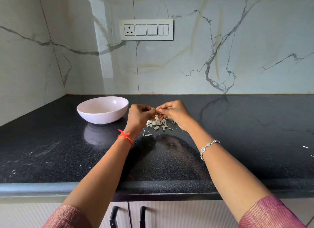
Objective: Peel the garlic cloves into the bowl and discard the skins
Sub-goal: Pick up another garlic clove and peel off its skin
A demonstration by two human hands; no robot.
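Nearest, two cabinet handles under the dark counter, pink sleeves, a red thread on the left wrist and a bracelet on the right. Farther in, left hand and right hand raised together above a heap of skins, fingertips of both pinched shut on one small clove, mostly hidden. Left of the hands a pale bowl, contents unclear; behind, a switch plate on the marble wall.
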